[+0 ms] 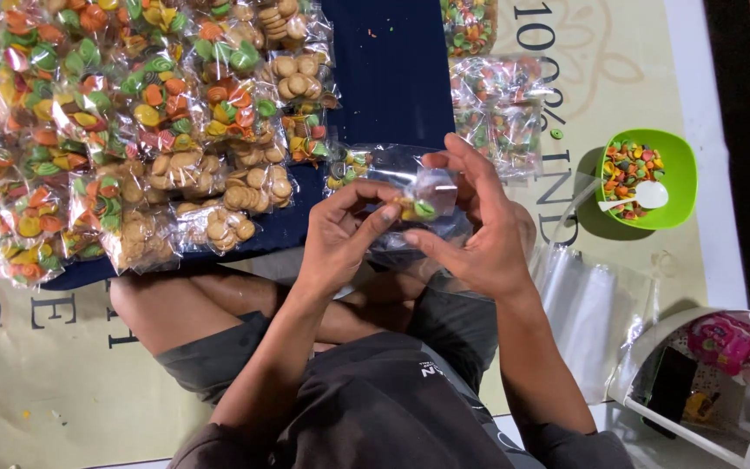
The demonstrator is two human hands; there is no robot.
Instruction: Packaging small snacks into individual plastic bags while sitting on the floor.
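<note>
I sit cross-legged on a mat and hold a small clear plastic bag (427, 195) between both hands, just above my knees. A few coloured shell-shaped snacks lie in its bottom. My left hand (345, 230) pinches the bag's left side with fingers and thumb. My right hand (479, 226) grips the right side, fingers curled over the top. The bag's open end points away from me.
A large heap of filled snack bags (132, 130) lies on a dark blue cloth (388, 69) at the left. More filled bags (496, 104) sit ahead. A green bowl (674, 187) with snacks and a white spoon stands right. Empty clear bags (592, 304) lie by my right knee.
</note>
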